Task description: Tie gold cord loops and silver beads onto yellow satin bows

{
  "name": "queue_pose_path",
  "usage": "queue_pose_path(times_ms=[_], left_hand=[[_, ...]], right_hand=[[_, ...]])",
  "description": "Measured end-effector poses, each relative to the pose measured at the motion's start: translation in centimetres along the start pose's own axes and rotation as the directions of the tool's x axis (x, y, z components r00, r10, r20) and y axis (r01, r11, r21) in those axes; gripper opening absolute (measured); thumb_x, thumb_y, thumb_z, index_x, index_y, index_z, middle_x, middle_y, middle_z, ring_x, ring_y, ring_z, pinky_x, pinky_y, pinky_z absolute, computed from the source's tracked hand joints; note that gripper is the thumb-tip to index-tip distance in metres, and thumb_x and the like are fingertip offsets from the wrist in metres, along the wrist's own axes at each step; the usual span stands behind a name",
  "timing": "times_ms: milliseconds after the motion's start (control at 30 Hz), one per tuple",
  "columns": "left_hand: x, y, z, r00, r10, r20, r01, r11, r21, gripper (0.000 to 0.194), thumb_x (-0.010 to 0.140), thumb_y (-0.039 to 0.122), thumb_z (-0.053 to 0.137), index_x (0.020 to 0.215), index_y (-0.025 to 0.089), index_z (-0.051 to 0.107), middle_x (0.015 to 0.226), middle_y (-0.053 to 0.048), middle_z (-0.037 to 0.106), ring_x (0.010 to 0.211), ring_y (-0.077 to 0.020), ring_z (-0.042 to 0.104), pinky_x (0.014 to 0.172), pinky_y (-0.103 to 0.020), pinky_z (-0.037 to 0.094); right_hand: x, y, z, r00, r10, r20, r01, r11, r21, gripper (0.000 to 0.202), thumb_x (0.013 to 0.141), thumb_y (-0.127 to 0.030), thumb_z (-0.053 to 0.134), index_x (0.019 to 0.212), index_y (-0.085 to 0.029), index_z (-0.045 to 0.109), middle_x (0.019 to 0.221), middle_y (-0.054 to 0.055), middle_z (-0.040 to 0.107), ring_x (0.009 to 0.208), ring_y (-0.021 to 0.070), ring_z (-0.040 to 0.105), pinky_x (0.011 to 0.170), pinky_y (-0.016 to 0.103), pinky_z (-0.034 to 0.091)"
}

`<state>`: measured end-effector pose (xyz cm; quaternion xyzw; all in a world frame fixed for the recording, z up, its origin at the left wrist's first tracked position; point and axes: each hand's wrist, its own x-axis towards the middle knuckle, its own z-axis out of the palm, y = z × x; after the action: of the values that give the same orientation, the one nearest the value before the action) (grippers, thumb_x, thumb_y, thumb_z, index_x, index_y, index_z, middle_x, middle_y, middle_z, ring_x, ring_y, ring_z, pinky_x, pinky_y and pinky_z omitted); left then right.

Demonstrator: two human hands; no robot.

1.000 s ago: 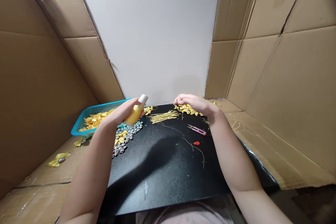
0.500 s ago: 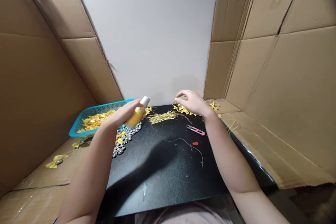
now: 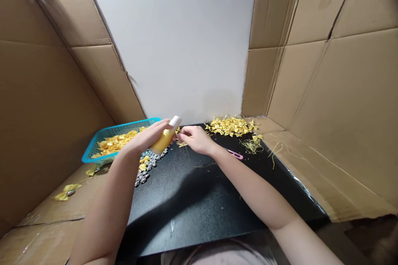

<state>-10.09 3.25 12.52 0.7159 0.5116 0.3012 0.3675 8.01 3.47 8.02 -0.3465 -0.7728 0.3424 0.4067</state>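
Note:
My left hand [image 3: 151, 136] is wrapped round a yellow bottle-shaped thing [image 3: 161, 140] with a white top, tilted to the right; whether it is a bottle or a thread spool I cannot tell. My right hand [image 3: 196, 138] is just right of it, thumb and fingers pinched together. Anything between those fingertips is too small to make out. Below the right hand, thin yellow strips [image 3: 183, 144] lie mostly covered. Silver oval beads [image 3: 144, 177] and a few yellow bows [image 3: 143, 165] lie below my left hand.
A blue basket [image 3: 90, 149] of yellow bows stands at the left. More bows [image 3: 231, 126] are heaped at the back right, beside thread scraps [image 3: 252, 145]. Pink thread snips [image 3: 235, 155] are partly hidden by my right forearm. Cardboard walls [image 3: 336, 103] flank the black table [image 3: 199, 211].
My right hand has moved left from the bow heap to beside the yellow bottle-shaped thing, and its fingers have closed. My left hand has shifted slightly, still holding that thing.

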Motion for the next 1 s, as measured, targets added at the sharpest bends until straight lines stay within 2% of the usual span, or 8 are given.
queue_pose_path(times_ms=[233, 367, 467, 533, 667, 833, 900, 1000], left_hand=[[-0.8, 1.0, 0.2, 0.997, 0.061, 0.057, -0.068, 0.987, 0.144, 0.031, 0.075, 0.049, 0.06, 0.091, 0.023, 0.067, 0.082, -0.002, 0.066, 0.072, -0.019, 0.06, 0.058, -0.023, 0.043], [-0.9, 1.5, 0.6, 0.96, 0.1, 0.26, -0.151, 0.972, 0.182, 0.028, 0.074, 0.047, 0.062, 0.085, 0.022, 0.071, 0.08, -0.003, 0.068, 0.07, -0.0192, 0.06, 0.057, -0.023, 0.042], [-1.0, 1.9, 1.2, 0.919, 0.077, 0.387, -0.169, 0.963, 0.21, 0.029, 0.075, 0.048, 0.062, 0.081, 0.021, 0.073, 0.078, -0.005, 0.068, 0.071, -0.0211, 0.06, 0.06, -0.025, 0.043], [-1.1, 2.0, 1.8, 0.905, 0.066, 0.419, -0.17, 0.961, 0.216, 0.03, 0.075, 0.048, 0.063, 0.085, 0.022, 0.072, 0.081, -0.005, 0.069, 0.075, -0.0224, 0.061, 0.063, -0.026, 0.044], [-1.5, 2.4, 3.2, 0.916, 0.125, 0.382, -0.224, 0.948, 0.227, 0.034, 0.069, 0.047, 0.07, 0.093, 0.023, 0.068, 0.071, -0.001, 0.062, 0.064, -0.018, 0.054, 0.054, -0.024, 0.036], [-2.0, 2.8, 3.6, 0.864, 0.229, 0.449, -0.347, 0.916, 0.201, 0.03, 0.07, 0.046, 0.072, 0.075, 0.02, 0.058, 0.061, 0.002, 0.05, 0.054, -0.0128, 0.042, 0.049, -0.024, 0.028], [-2.1, 2.8, 3.1, 0.89, 0.248, 0.382, -0.339, 0.921, 0.192, 0.03, 0.071, 0.046, 0.071, 0.077, 0.019, 0.058, 0.064, 0.001, 0.052, 0.057, -0.0132, 0.045, 0.051, -0.025, 0.031], [-2.0, 2.7, 2.0, 0.959, 0.226, 0.173, -0.253, 0.955, 0.153, 0.032, 0.072, 0.046, 0.071, 0.083, 0.019, 0.058, 0.067, 0.0, 0.058, 0.06, -0.0143, 0.051, 0.052, -0.024, 0.036]], right_hand=[[-0.9, -1.8, -3.5, 0.958, 0.017, 0.285, -0.004, 0.999, -0.046, 0.026, 0.089, -0.017, 0.043, 0.063, -0.019, 0.046, 0.062, -0.001, 0.056, 0.064, 0.0127, 0.052, 0.067, 0.026, 0.039], [-1.4, -2.6, -5.4, 0.893, 0.051, 0.447, -0.136, 0.978, 0.16, 0.027, 0.088, -0.016, 0.042, 0.061, -0.02, 0.041, 0.053, -0.006, 0.037, 0.049, 0.0089, 0.036, 0.055, 0.025, 0.035], [-1.6, -2.8, -6.2, 0.887, 0.017, 0.462, -0.171, 0.941, 0.293, 0.028, 0.088, -0.018, 0.042, 0.06, -0.021, 0.037, 0.053, -0.008, 0.027, 0.046, 0.0075, 0.026, 0.05, 0.024, 0.03], [-1.6, -2.8, -6.4, 0.91, 0.001, 0.414, -0.118, 0.959, 0.257, 0.029, 0.088, -0.02, 0.043, 0.06, -0.021, 0.036, 0.053, -0.008, 0.027, 0.046, 0.0075, 0.027, 0.049, 0.023, 0.029], [-1.7, -3.1, -6.2, 0.948, -0.061, 0.314, 0.037, 0.996, 0.085, 0.031, 0.09, -0.026, 0.044, 0.061, -0.02, 0.038, 0.055, -0.006, 0.032, 0.051, 0.0082, 0.03, 0.051, 0.025, 0.027], [-1.3, -2.3, -5.6, 0.949, -0.061, 0.309, 0.061, 0.998, 0.008, 0.027, 0.091, -0.025, 0.043, 0.064, -0.02, 0.042, 0.06, -0.005, 0.037, 0.056, 0.0091, 0.034, 0.055, 0.025, 0.029], [-0.8, -1.3, -5.3, 0.954, -0.025, 0.298, 0.013, 0.999, 0.04, 0.026, 0.091, -0.024, 0.042, 0.065, -0.02, 0.043, 0.061, -0.004, 0.037, 0.056, 0.0096, 0.035, 0.055, 0.026, 0.03], [-0.2, -0.1, -4.8, 0.952, 0.045, 0.301, -0.07, 0.995, 0.074, 0.025, 0.092, -0.027, 0.042, 0.067, -0.021, 0.04, 0.059, -0.004, 0.037, 0.056, 0.0111, 0.037, 0.056, 0.027, 0.033]])
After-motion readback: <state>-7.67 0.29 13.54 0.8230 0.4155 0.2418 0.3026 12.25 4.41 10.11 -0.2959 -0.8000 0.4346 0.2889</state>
